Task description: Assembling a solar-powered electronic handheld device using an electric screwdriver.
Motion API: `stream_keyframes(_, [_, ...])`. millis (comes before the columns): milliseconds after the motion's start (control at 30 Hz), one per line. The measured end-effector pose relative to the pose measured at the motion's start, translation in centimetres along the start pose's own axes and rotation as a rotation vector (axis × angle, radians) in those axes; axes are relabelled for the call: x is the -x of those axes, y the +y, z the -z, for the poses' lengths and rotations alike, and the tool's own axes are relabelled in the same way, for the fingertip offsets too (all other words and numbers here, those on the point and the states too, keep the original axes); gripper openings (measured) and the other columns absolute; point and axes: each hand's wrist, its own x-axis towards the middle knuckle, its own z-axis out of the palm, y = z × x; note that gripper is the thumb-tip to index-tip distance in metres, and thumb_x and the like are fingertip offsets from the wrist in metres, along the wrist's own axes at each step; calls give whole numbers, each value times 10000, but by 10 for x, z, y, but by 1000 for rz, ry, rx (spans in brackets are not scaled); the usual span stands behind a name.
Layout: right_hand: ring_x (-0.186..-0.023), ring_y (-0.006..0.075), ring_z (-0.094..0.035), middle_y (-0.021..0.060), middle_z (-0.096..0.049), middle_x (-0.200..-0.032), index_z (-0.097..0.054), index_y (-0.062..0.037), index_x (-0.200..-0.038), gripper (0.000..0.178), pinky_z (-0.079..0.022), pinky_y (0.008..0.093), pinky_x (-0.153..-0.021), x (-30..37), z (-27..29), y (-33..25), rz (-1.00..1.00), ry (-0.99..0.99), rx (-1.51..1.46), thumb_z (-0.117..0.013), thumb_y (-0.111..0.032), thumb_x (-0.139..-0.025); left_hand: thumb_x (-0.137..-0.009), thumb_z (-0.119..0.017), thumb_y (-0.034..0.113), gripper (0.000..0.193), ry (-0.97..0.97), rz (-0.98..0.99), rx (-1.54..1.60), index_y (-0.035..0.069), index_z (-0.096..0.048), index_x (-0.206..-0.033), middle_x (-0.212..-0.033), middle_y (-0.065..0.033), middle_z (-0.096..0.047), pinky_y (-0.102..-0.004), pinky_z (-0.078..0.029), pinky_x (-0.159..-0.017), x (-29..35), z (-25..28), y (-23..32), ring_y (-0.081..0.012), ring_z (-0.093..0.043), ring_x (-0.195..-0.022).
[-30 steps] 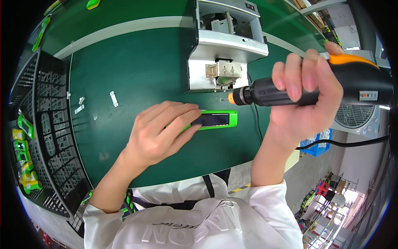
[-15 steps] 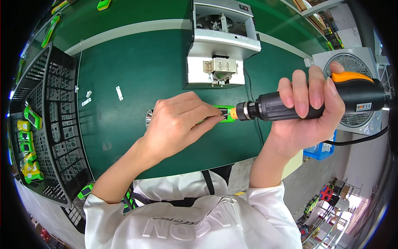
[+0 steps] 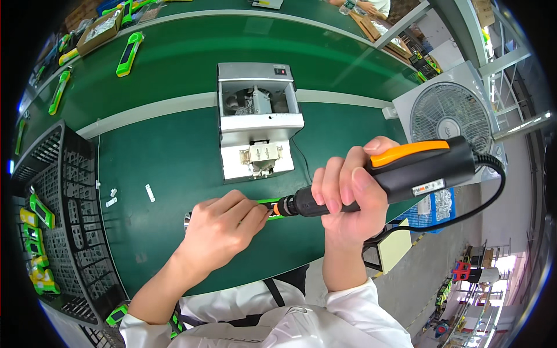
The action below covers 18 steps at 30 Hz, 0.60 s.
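Observation:
In my right hand (image 3: 354, 197) is a black electric screwdriver (image 3: 435, 169) with an orange lever; it lies nearly level, its tip pointing left. My fingers wrap round its body. My left hand (image 3: 223, 223) is closed over a slim green-and-black device (image 3: 270, 201) with a round silver end (image 3: 187, 221), held just above or on the green table. The left fingertips pinch together right beside the screwdriver's tip, which meets the device. Most of the device is hidden under that hand, and the bit's end cannot be made out.
A silver box-shaped machine (image 3: 258, 123) with an open top stands beyond my hands. Small white pieces (image 3: 149, 193) lie at left, near a black basket (image 3: 72, 200) holding green and yellow devices. A fan (image 3: 452, 110) stands at right; the screwdriver's cord (image 3: 464, 217) loops below it.
The view has shifted, so table, machine and hands sit lower and farther left in the picture. Both hands keep their holds, with the screwdriver's tip still at the device.

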Motion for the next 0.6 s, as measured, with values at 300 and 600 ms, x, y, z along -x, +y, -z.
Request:
stream_keyframes(300, [-466, 114, -379, 13, -409, -652, -416, -72, -1198, 291, -364, 294, -471, 0, 5, 4, 43, -204, 85, -474, -71, -912, -739, -749, 86, 147, -81, -1, -23, 55, -610, -771, -711, -3, -571, -315, -465, -467, 0, -7, -7, -166, -568, -643])
stream_keyframes(600, [-492, 111, -379, -1, -403, -671, -429, -92, -1225, 309, -369, 300, -518, 1, 8, 11, 24, -295, 160, -433, -77, -917, -732, -758, 88, 137, -27, 49, 20, 61, -632, -778, -737, 7, -614, -306, -478, -481, 10, -14, -16, -162, -591, -671])
